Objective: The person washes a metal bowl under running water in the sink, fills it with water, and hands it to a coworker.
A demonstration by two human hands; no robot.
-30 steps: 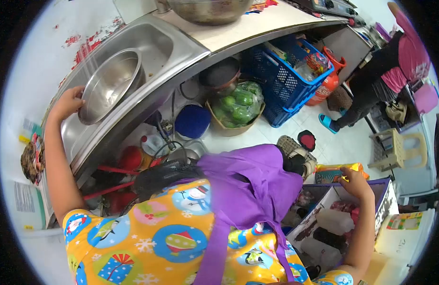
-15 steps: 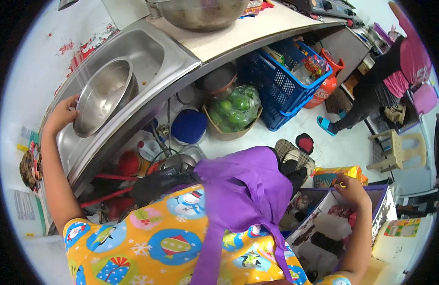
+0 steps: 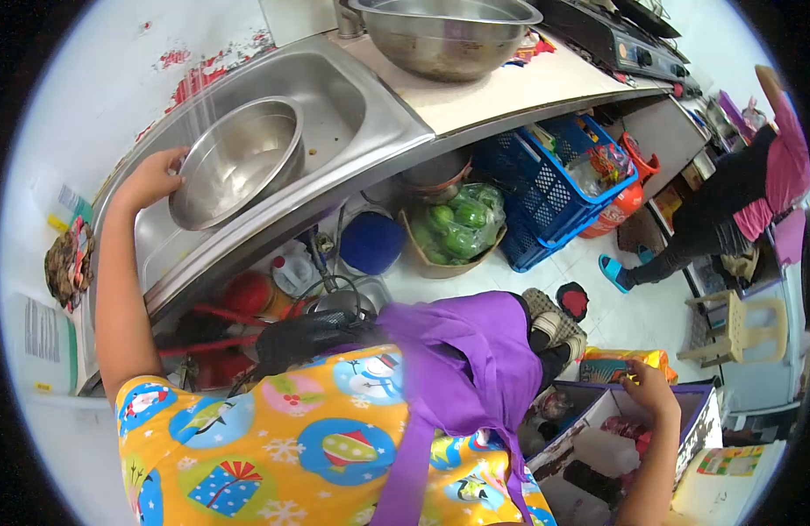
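A round stainless steel bowl [image 3: 238,164] sits tilted in the metal sink [image 3: 339,88]. My left hand [image 3: 157,179] is closed on its near-left rim, fingers at the edge. Faint vertical streaks, like running water, come down at the bowl's back side; a little clear liquid seems to lie inside. Off to the right, my right hand [image 3: 650,387] hangs in the air above an open divided box [image 3: 699,412] of containers. Its fingers are loosely bent and apart, and I see nothing in them.
A larger steel basin [image 3: 444,44] stands on the counter, near a gas stove [image 3: 633,53]. Beneath are a blue crate [image 3: 545,188], bagged green vegetables [image 3: 462,223] and an orange gas cylinder [image 3: 617,210]. Another person [image 3: 729,202] stands at the right, beyond a plastic chair [image 3: 738,329].
My view has shifted, so the sink and counter appear further right and lower. My left hand stays at the bowl's rim. Water-like streaks now show above the bowl.
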